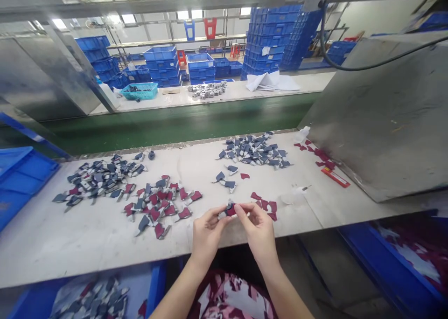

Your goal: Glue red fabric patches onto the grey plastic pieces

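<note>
In front of me, my left hand (pixel 207 231) is closed on a small dark grey and white plastic part (pixel 222 213). My right hand (pixel 261 230) pinches a maroon piece (pixel 231 210) against that part; fingertips hide some of both. Flat maroon pieces (pixel 269 207) lie just beyond the right hand, and a single one (pixel 245 176) is farther up. To the left spreads a pile of parts with maroon faces (pixel 159 202). Behind my hands, a heap of dark grey and white parts (pixel 254 149) lies on the white table (pixel 196 169).
Another pile of grey parts (pixel 101 176) sits at the left. Blue crates (pixel 24 174) stand at the table's left end and below its front edge. A metal housing (pixel 392 118) bounds the right, near a red-and-white packet (pixel 335 177). A green belt (pixel 196 124) runs behind the table.
</note>
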A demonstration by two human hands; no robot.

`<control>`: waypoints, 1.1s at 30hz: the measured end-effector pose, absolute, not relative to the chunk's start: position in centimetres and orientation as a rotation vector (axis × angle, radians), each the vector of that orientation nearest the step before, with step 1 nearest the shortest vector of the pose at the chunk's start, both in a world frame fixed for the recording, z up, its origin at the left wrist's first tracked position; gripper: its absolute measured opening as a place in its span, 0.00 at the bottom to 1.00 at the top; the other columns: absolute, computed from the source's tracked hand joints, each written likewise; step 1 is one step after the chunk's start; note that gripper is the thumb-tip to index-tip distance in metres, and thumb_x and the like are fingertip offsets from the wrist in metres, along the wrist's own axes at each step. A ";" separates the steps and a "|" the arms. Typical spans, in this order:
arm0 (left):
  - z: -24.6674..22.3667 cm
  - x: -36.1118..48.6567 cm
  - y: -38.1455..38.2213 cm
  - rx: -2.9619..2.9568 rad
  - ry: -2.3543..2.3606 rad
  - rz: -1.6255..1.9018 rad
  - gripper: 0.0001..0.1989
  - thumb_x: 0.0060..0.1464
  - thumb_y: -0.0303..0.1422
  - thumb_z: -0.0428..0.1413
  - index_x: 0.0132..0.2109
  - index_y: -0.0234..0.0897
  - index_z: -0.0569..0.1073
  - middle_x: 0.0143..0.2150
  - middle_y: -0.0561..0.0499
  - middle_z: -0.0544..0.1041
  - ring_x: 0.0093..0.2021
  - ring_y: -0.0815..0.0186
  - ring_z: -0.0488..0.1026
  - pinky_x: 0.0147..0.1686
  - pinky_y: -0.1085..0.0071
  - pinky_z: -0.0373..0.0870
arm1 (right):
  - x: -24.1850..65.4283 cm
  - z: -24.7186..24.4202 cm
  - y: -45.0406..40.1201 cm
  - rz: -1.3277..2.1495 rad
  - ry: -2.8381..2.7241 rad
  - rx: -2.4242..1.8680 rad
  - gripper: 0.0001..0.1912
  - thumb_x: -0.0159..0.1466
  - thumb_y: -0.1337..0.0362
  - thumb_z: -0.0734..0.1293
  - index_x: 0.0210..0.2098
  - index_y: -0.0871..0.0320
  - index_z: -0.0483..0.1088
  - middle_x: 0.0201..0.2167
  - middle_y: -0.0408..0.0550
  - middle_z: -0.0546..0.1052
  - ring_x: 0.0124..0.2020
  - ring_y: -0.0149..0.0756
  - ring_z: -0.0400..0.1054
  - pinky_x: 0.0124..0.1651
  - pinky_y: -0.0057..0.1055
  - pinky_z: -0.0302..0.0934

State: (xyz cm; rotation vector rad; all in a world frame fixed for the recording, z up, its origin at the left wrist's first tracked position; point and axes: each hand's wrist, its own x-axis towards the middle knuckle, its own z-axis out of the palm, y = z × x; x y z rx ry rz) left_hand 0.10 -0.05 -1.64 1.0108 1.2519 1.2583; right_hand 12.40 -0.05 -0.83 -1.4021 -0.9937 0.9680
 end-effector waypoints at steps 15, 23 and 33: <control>1.2 1.1 -1.3 0.852 1.192 1.301 0.15 0.42 0.38 0.70 0.36 0.33 0.82 0.35 0.44 0.86 0.39 0.53 0.84 0.43 0.63 0.83 | 11.1 -0.6 -2.0 0.193 -1.180 -1.303 0.04 0.61 0.61 0.73 0.30 0.53 0.78 0.23 0.42 0.71 0.30 0.35 0.62 0.37 0.34 0.61; 2.8 -0.2 -1.3 0.899 1.112 1.181 0.20 0.43 0.35 0.70 0.44 0.33 0.82 0.40 0.43 0.85 0.42 0.51 0.83 0.45 0.60 0.83 | 15.0 0.1 -1.1 1.106 -1.222 -1.097 0.13 0.60 0.55 0.73 0.41 0.52 0.80 0.38 0.49 0.77 0.35 0.37 0.72 0.34 0.32 0.68; 4.1 0.1 -2.8 1.181 1.170 1.246 0.15 0.51 0.26 0.64 0.48 0.34 0.81 0.39 0.46 0.85 0.39 0.57 0.84 0.37 0.70 0.84 | 14.9 0.1 -2.1 1.032 -1.256 -0.913 0.08 0.65 0.64 0.69 0.43 0.51 0.79 0.31 0.46 0.71 0.33 0.34 0.67 0.33 0.29 0.66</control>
